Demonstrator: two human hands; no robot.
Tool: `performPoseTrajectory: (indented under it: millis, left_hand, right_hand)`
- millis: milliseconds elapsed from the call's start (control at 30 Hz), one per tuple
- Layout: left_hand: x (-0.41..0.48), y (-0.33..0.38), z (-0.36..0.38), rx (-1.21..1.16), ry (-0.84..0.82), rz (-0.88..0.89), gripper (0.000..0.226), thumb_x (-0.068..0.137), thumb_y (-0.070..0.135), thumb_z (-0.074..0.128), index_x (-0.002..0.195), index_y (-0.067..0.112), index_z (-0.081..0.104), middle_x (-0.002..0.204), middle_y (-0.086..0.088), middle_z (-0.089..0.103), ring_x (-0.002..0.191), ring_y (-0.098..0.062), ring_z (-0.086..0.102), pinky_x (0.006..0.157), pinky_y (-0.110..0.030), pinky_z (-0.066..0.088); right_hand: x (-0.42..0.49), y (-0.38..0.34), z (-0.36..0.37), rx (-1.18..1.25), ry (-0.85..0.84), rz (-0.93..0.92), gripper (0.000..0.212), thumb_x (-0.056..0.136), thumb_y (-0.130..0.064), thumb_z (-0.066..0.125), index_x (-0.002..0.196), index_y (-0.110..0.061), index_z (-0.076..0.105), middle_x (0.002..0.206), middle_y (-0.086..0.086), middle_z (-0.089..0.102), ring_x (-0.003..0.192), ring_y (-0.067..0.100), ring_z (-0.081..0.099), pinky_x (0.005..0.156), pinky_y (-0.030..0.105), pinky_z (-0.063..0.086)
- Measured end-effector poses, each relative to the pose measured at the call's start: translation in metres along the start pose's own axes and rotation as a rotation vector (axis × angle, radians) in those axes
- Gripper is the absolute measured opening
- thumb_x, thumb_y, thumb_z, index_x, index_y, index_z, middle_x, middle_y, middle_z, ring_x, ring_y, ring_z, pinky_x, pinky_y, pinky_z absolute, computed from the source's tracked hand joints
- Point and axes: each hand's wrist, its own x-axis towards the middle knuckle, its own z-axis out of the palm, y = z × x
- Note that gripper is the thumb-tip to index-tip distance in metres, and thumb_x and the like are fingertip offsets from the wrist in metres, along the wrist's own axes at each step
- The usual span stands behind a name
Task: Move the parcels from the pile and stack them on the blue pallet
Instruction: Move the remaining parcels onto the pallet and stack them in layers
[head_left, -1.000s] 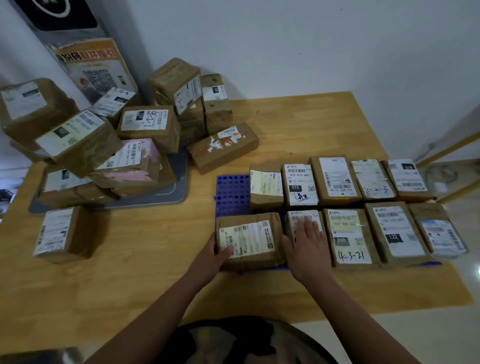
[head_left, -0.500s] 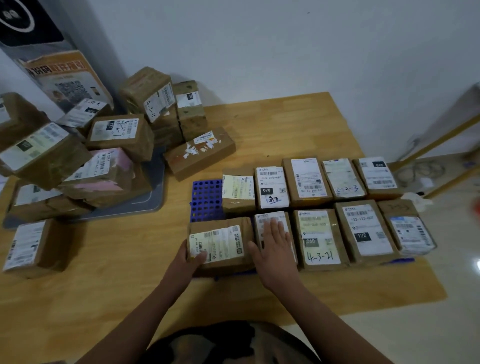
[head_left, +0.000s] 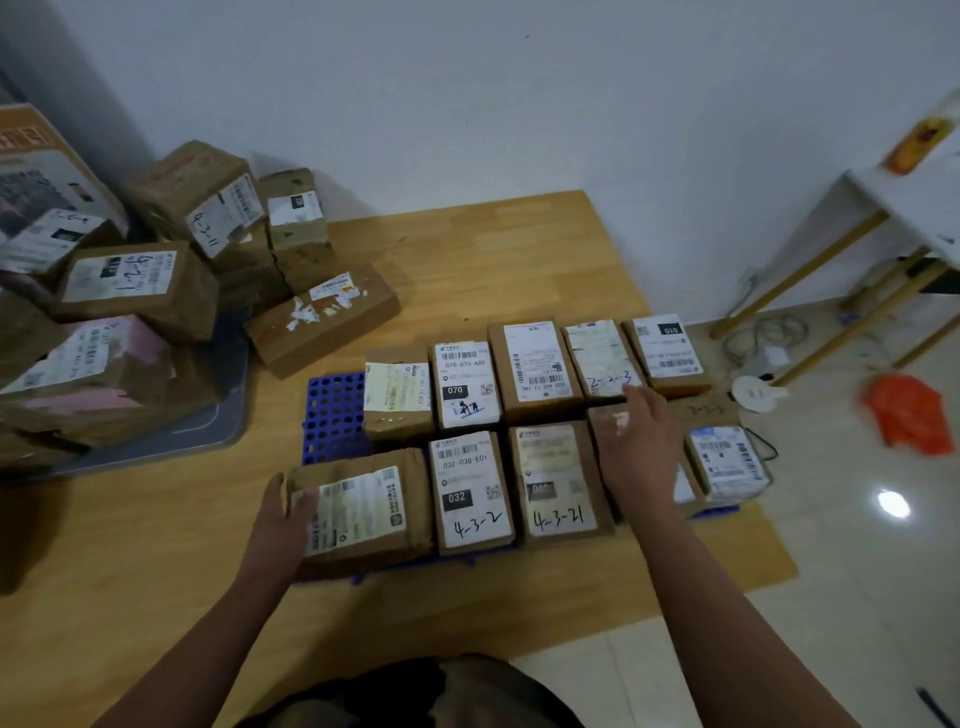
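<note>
dk camo-ish top (head_left: 415, 693), bare arms (head_left: 727, 613)

Plain white wall (head_left: 519, 104); glossy tile floor (head_left: 857, 597) w/ light glare; white side table (head_left: 904, 192) at right.

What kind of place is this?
Probably a small parcel sorting or pickup point: a pile of brown cardboard parcels with barcode labels, more in rows on a blue perforated plastic pallet, and handwritten codes like 4-3-21.

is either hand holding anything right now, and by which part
The left hand holds the front-left parcel by its left end. The right hand holds nothing; it lies flat on another front-row parcel.
</note>
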Motion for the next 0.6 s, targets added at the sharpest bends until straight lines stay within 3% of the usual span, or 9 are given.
performPoseTrajectory:
  millis: [100,200,300,367,467,600]
  left_hand:
    - [0.006,0.002,-0.001,-0.054,0.031,-0.083,0.058,0.100,0.052,0.034,0.148,0.019,0.031,0.124,-0.015,0.056,0.096,-0.031,0.061,0.076,-0.039,0.045]
    - [0.006,0.004,-0.004,-0.128,-0.003,-0.099,0.053,0.101,0.052,0.028,0.129,0.013,0.050,0.105,-0.013,0.063,0.086,-0.028,0.062,0.068,-0.037,0.046]
    - [-0.001,0.009,-0.007,-0.201,-0.047,-0.150,0.049,0.101,0.052,0.031,0.117,0.013,0.057,0.101,-0.015,0.066,0.088,-0.031,0.064,0.068,-0.039,0.050]
    - [-0.002,0.010,-0.008,-0.246,-0.064,-0.197,0.050,0.099,0.054,0.035,0.115,0.014,0.059,0.100,-0.015,0.067,0.087,-0.032,0.066,0.069,-0.040,0.052]
    - [0.003,0.008,-0.012,-0.112,-0.042,-0.204,0.075,0.083,0.075,0.043,0.136,0.022,0.047,0.117,-0.013,0.064,0.098,-0.033,0.066,0.084,-0.051,0.054]
    - [-0.004,0.017,-0.010,0.063,0.061,-0.045,0.073,0.089,0.051,0.060,0.151,0.031,0.026,0.154,-0.010,0.032,0.130,-0.036,0.044,0.100,-0.056,0.042]
  right_hand:
    - [0.026,0.044,-0.016,-0.050,0.048,0.091,0.037,0.091,-0.027,0.055,0.122,-0.006,0.056,0.129,0.019,0.056,0.120,0.036,0.049,0.102,0.053,0.040]
    - [0.053,0.078,-0.047,-0.049,0.076,0.163,0.042,0.090,-0.034,0.045,0.116,-0.005,0.061,0.117,0.024,0.061,0.105,0.041,0.055,0.089,0.050,0.047]
    - [0.084,0.106,-0.075,0.006,-0.116,0.278,0.044,0.098,-0.029,0.042,0.133,-0.004,0.053,0.137,0.023,0.052,0.122,0.040,0.049,0.097,0.045,0.038]
    - [0.105,0.119,-0.082,0.029,-0.281,0.369,0.043,0.102,-0.026,0.041,0.135,0.002,0.051,0.138,0.025,0.051,0.126,0.041,0.047,0.101,0.044,0.037]
    - [0.116,0.123,-0.075,0.071,-0.394,0.416,0.059,0.098,-0.042,0.050,0.143,-0.006,0.043,0.147,0.020,0.044,0.133,0.038,0.041,0.108,0.046,0.033]
    - [0.114,0.136,-0.058,0.104,-0.437,0.393,0.097,0.067,-0.076,0.056,0.145,-0.020,0.041,0.146,0.015,0.045,0.129,0.037,0.045,0.105,0.054,0.038]
